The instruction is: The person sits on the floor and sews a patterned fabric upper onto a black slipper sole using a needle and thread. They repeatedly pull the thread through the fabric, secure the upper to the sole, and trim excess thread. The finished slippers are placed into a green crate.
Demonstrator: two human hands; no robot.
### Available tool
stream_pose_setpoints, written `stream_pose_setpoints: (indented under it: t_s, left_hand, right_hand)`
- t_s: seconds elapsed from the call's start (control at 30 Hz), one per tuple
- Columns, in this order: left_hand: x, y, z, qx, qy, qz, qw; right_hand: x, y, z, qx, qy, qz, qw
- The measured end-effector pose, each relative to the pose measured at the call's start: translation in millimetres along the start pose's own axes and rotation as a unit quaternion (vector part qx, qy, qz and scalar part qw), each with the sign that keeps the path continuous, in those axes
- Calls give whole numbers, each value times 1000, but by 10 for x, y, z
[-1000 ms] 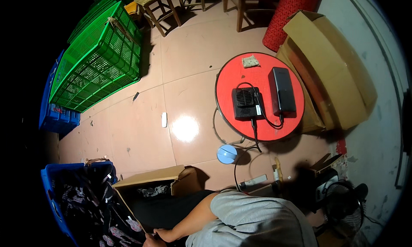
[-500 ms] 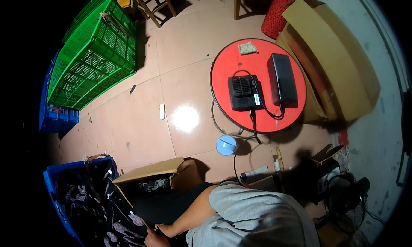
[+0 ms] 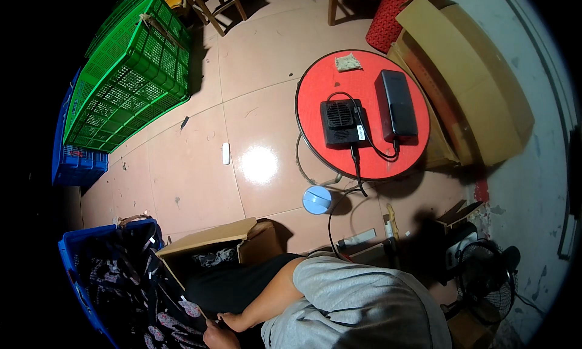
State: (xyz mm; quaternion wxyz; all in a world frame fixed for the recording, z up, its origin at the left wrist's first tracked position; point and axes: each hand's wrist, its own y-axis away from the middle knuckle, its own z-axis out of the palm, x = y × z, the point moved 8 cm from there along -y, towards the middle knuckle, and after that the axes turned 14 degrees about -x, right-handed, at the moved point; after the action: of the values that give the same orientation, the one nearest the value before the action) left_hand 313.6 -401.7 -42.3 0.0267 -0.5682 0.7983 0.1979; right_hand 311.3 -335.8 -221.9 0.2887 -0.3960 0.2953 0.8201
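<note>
Clearly, far left, we see a blue plastic crate (image 3: 85, 165) beside a tall green slatted basket (image 3: 130, 76) on the tiled floor (image 3: 182, 173). Nearer us, a second blue crate (image 3: 68, 255) is filled with dark cloth bearing pale pinkish patches (image 3: 173, 322), which reaches across to the hands at the lower edge. A small white tag (image 3: 183, 298) shows on that cloth. Just right of the crate stands an open cardboard box (image 3: 209, 237) with grey crumpled fabric (image 3: 216, 257) inside. At the near end of the dark cloth, the left hand (image 3: 220, 335) has its fingers curled, while the right hand (image 3: 231, 320) lies close beside it; we cannot tell whether either set of fingers is clenched on the cloth. A bare forearm (image 3: 273, 297) leads right to a grey short-sleeved shirt (image 3: 357, 306). Beyond, we find a light-blue round container (image 3: 317, 200) on the floor, near a round red bench (image 3: 312, 118) carrying a black grilled device (image 3: 341, 123), a dark grey block (image 3: 396, 106) and a small pale pad (image 3: 347, 62). Farther right, we note a large carton (image 3: 473, 82) against the wall and, below it, a black fan (image 3: 485, 282).
</note>
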Motion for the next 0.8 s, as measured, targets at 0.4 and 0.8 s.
stream_pose_setpoints:
  t_s: [0.4, 0.8]
  left_hand:
    - [-27, 36, 18, 25, 7, 14, 1000]
    - [-125, 54, 112, 13, 12, 2, 1000]
  right_hand:
    - [36, 9, -26, 8, 23, 11, 1000]
    - [72, 1, -26, 17, 50, 26, 998]
